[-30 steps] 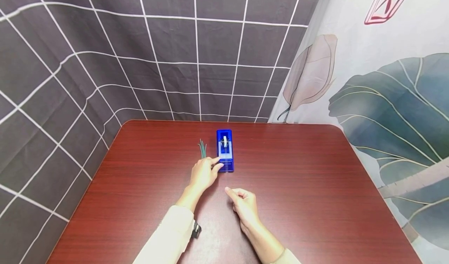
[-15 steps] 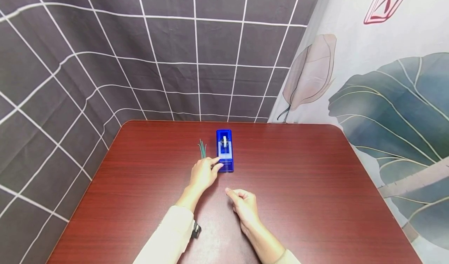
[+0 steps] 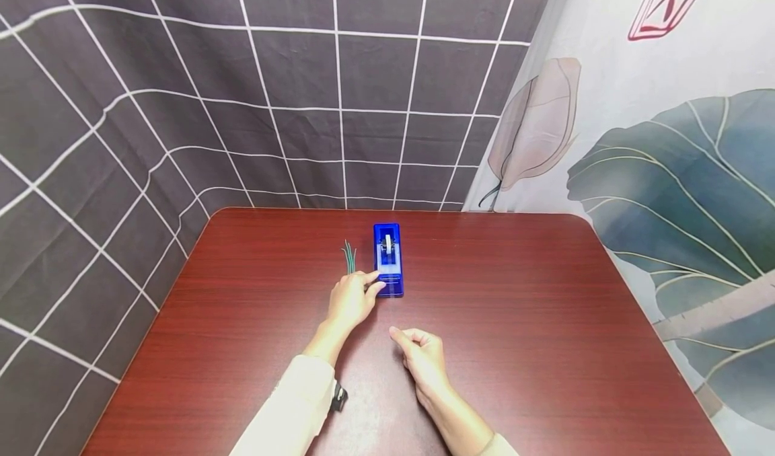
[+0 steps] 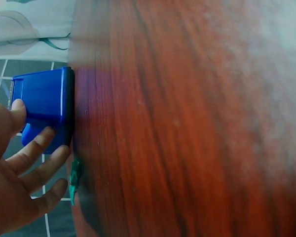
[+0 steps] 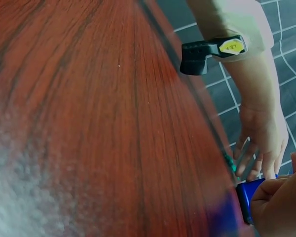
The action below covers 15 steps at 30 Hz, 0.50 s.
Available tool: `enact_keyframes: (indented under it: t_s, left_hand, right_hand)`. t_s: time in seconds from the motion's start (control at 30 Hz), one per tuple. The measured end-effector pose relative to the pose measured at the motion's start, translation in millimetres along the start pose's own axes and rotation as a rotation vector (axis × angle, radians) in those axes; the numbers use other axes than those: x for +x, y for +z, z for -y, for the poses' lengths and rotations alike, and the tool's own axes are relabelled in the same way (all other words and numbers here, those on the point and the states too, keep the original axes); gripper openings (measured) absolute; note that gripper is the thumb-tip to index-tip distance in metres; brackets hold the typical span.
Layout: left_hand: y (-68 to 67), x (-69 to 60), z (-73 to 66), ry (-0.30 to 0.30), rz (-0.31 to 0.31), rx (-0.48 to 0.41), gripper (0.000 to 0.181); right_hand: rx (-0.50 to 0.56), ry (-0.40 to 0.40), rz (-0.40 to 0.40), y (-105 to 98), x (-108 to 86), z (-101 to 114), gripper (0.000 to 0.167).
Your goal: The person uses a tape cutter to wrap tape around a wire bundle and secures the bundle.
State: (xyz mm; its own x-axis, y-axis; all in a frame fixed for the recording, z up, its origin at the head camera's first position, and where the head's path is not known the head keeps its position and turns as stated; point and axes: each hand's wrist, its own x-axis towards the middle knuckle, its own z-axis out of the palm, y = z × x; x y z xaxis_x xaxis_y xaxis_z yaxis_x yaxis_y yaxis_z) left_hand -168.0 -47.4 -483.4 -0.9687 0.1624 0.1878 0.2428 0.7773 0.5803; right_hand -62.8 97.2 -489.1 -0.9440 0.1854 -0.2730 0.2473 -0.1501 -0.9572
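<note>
A blue tape dispenser (image 3: 389,261) stands on the table (image 3: 514,308), holding a roll of clear tape (image 3: 388,244). My left hand (image 3: 353,298) grips its near left side with thumb and index finger; the other fingers spread beside it in the left wrist view. Closer to me, my right hand (image 3: 422,358) has its thumb pressed to its curled index finger. It seems to pinch the end of a clear tape strip (image 3: 392,288) that crosses the dispenser's front edge; the strip is barely visible between dispenser and fingertips.
Thin green strands (image 3: 349,257) lie left of the dispenser, partly hidden by my left hand. A dark grid-patterned curtain (image 3: 375,133) hangs behind the table, and a white leaf-print curtain (image 3: 605,106) on the right. A black wrist strap (image 5: 212,52) circles my left wrist.
My right hand has drifted very slightly towards me, away from the dispenser. The left hand and the dispenser have stayed in place.
</note>
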Motion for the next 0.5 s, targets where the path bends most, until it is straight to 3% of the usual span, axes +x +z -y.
enact_keyframes:
  t_s: [0.5]
  left_hand:
    - [-0.3,0.3,-0.4,-0.019,0.011,-0.004,0.032]
  right_hand:
    - [-0.005,-0.003,0.004,-0.4,-3.2,-3.6,0.024]
